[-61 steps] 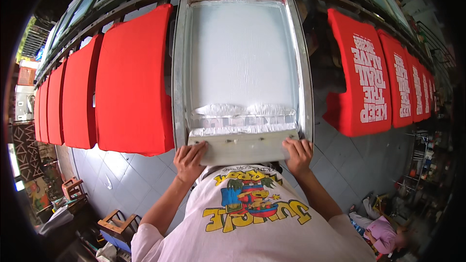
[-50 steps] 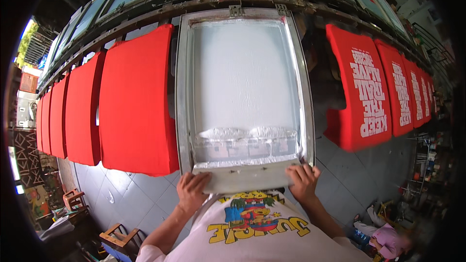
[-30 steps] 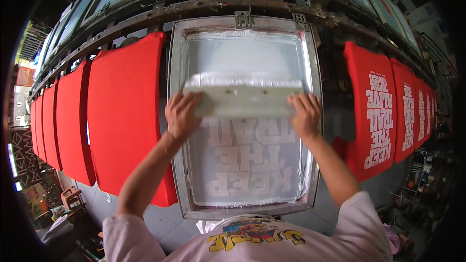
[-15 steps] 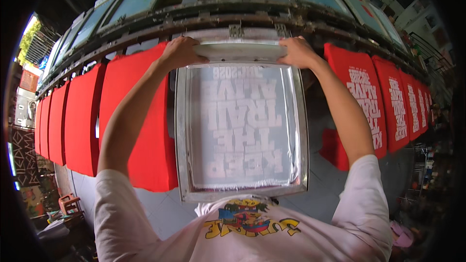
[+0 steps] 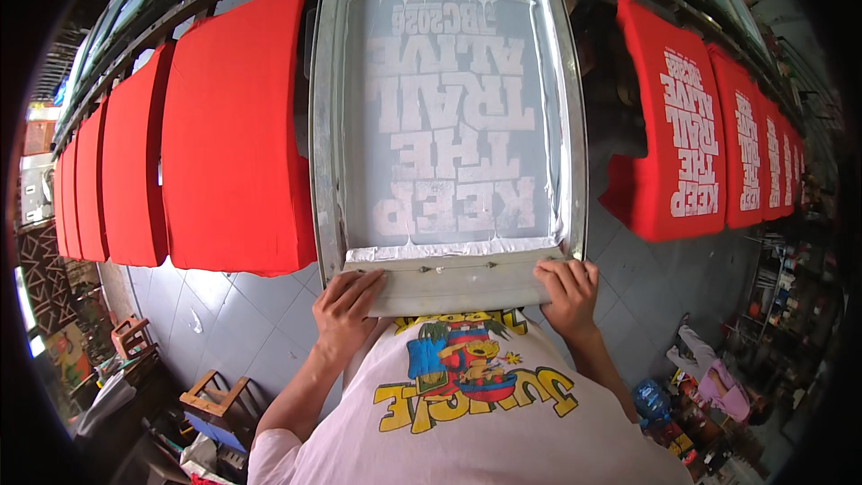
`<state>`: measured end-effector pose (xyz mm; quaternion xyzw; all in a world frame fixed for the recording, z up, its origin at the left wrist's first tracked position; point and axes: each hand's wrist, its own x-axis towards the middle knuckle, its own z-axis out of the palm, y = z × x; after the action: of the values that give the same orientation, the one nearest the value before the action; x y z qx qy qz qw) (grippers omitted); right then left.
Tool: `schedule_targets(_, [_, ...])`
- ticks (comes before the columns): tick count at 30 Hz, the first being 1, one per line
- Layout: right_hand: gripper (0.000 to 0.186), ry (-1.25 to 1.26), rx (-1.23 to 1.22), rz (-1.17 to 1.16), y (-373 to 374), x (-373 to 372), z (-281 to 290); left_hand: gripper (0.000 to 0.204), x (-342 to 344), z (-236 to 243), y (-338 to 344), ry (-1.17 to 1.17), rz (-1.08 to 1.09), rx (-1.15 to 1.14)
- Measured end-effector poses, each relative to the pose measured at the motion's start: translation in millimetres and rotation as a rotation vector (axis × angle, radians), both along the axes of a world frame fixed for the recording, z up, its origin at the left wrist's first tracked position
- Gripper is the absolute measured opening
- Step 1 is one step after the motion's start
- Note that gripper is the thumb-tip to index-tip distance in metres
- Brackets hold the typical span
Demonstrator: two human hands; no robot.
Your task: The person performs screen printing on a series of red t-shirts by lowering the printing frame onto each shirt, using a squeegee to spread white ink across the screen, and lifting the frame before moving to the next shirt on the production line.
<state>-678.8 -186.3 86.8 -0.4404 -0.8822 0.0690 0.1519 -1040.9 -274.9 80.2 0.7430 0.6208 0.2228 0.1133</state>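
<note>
A screen-printing frame [image 5: 325, 144] lies before me, its grey mesh [image 5: 364, 180] bearing pale block letters. Across its near end rests a wide, pale squeegee [image 5: 449, 286], with white ink [image 5: 449, 248] in a ridge along its far edge. My left hand [image 5: 348, 307] grips the squeegee's left end, fingers curled over it. At the opposite end, my right hand [image 5: 571, 295] holds it the same way, close to my shirt front. More white ink streaks the frame's inner edges. Whatever lies under the mesh is hidden.
Left of the frame hang plain red cloths [image 5: 235, 135] on boards in a row. To the right, red cloths [image 5: 669, 126] carry white lettering. Low on the left stands a wooden stool [image 5: 215, 392]; a person [image 5: 718, 386] is at the lower right, by a blue jug [image 5: 650, 398].
Both hands have drawn the squeegee from the frame's far end to its near end, toward my body. A ridge of white ink now lies along the near end. The view has tilted downward.
</note>
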Motion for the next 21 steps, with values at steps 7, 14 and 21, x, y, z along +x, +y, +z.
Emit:
schedule_targets(7, [0.017, 0.055, 0.046, -0.009, -8, 6, -26, 0.04, 1, -15, -4, 0.014, 0.016, 0.021])
schedule_targets(14, [0.006, 0.08, 0.154, -0.05, 48, -13, -48, 0.034, -10, -40, 57, 0.092, 0.054, 0.173])
schedule_targets(21, [0.009, 0.111, 0.193, -0.004, 183, -40, -51, 0.049, -44, -55, 193, 0.077, 0.012, 0.265])
